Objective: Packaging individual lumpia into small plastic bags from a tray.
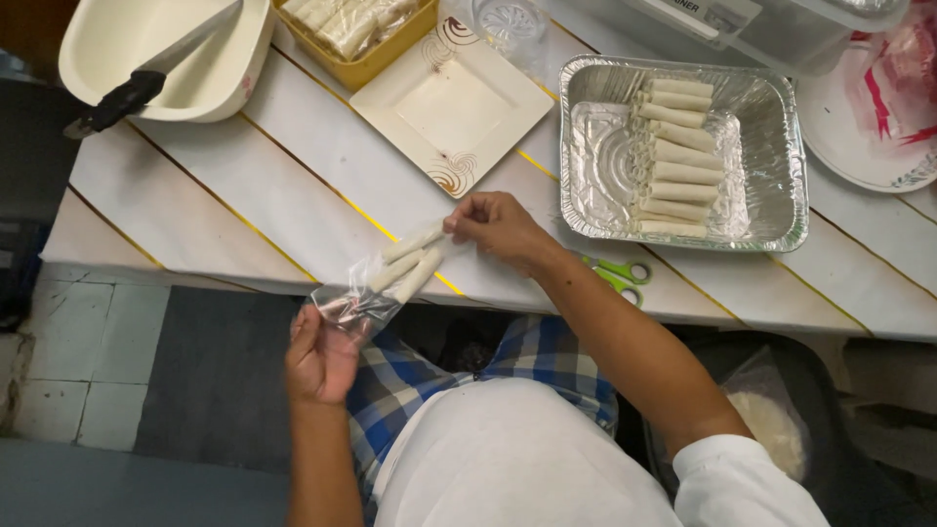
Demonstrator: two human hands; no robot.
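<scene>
My left hand (320, 356) holds the lower end of a clear plastic bag (366, 293) over the table's front edge. Three pale spring rolls (408, 263) lie partly inside the bag. My right hand (496, 226) pinches the bag's upper end and the rolls' tips. To the right sits a foil tray (781, 146) with a row of several more rolls (678, 156) laid side by side.
A white square plate (451, 102) lies behind my hands. A yellow container (356, 29) of rolls and a white tub (166, 54) with a knife (146, 73) stand at the back left. Green-handled scissors (617, 273) rest near the table edge. A patterned plate (874, 107) lies far right.
</scene>
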